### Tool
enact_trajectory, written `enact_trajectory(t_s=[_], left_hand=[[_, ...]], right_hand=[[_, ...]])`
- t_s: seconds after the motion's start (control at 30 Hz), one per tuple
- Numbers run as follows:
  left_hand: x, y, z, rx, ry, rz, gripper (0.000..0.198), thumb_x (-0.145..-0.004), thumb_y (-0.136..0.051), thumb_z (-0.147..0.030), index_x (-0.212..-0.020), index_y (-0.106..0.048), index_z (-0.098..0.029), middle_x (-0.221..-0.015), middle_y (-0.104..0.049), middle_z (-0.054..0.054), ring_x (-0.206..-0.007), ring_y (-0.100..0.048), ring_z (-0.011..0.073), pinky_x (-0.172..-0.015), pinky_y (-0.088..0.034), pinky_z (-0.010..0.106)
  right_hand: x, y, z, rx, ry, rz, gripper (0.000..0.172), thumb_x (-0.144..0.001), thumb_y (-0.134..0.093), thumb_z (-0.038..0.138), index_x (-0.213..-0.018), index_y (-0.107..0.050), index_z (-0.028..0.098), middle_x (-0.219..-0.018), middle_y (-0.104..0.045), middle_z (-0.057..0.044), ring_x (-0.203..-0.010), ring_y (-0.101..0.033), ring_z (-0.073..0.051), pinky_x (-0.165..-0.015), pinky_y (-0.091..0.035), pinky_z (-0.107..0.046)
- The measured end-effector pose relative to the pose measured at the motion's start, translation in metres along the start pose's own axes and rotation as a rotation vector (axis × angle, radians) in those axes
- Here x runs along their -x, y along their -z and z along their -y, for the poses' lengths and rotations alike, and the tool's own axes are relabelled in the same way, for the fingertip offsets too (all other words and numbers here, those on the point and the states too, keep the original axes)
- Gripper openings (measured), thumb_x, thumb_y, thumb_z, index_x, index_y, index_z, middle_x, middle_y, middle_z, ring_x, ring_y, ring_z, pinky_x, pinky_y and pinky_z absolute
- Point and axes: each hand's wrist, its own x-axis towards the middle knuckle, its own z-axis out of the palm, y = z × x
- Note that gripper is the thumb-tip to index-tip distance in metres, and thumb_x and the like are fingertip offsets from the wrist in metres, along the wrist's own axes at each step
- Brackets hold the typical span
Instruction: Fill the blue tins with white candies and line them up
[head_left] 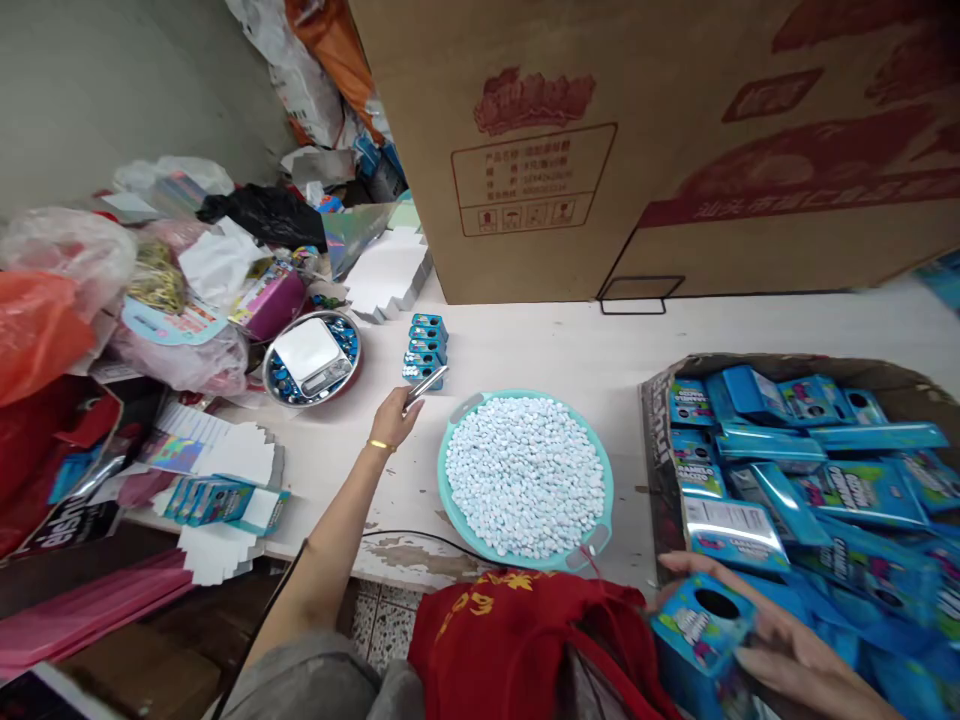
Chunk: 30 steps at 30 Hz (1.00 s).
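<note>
My left hand [394, 418] is closed around a slim, shiny metal tool [425, 387]; its exact kind is not clear. The tool's tip reaches the near end of a short row of small blue boxes [426, 347], and white pieces show at the nearer boxes. In my right hand [780, 640] is a blue candy box [701, 625] with a dark round opening on top, held at the lower right. Between my hands stands a turquoise basin [444, 480] full of small white and pale-blue candies [529, 475].
A carton [654, 440] heaped with blue boxes stands at the right. Behind is a large cardboard box [525, 265]. At the left are a metal bowl [356, 372] with a white scale [309, 352], stacked white card [386, 270], flat printed boxes [214, 500] and piled plastic bags [67, 260].
</note>
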Motion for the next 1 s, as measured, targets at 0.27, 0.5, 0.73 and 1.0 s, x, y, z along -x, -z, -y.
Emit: enact_trajectory(t_s=[0.27,0.5,0.73,1.0], left_hand=[[0.12,0.031,-0.072,0.033,-0.101,0.475,0.018,-0.088,-0.051,-0.029,-0.101,-0.06,-0.022,-0.092,-0.064,0.003,-0.083,-0.06,0.0166,-0.073,-0.045,0.026],[0.138,-0.047,-0.129,-0.103,0.057,0.452,0.019,-0.089,-0.046,-0.021,-0.105,-0.057,-0.022,-0.103,-0.061,0.004,-0.096,-0.059,0.017,-0.081,-0.045,0.025],[0.105,-0.102,-0.155,0.032,0.036,0.37,0.018,-0.086,-0.046,-0.017,-0.102,-0.056,-0.018,-0.103,-0.062,0.008,-0.098,-0.058,0.0205,-0.082,-0.045,0.03],[0.103,-0.057,-0.131,0.222,-0.128,0.359,0.029,-0.084,-0.055,-0.023,-0.113,-0.055,-0.02,-0.105,-0.063,0.007,-0.095,-0.059,0.0198,-0.086,-0.047,0.033]], right_hand=[[-0.07,-0.01,0.013,-0.39,0.031,-0.082,0.046,-0.06,-0.076,0.051,-0.096,-0.066,0.025,-0.096,-0.073,-0.004,-0.095,-0.068,-0.028,-0.083,-0.056,-0.045],[-0.147,-0.067,-0.013,-0.396,0.127,-0.049,0.038,-0.076,-0.065,0.051,-0.102,-0.061,0.024,-0.108,-0.07,-0.002,-0.103,-0.065,-0.023,-0.088,-0.056,-0.041],[-0.146,-0.098,-0.015,-0.352,0.05,0.096,0.042,-0.077,-0.062,0.053,-0.107,-0.057,0.025,-0.111,-0.068,-0.003,-0.099,-0.067,-0.023,-0.08,-0.059,-0.041],[-0.121,-0.044,-0.004,-0.182,0.455,-0.04,0.043,-0.07,-0.072,0.047,-0.103,-0.053,0.027,-0.099,-0.067,-0.001,-0.091,-0.064,-0.02,-0.081,-0.055,-0.037]])
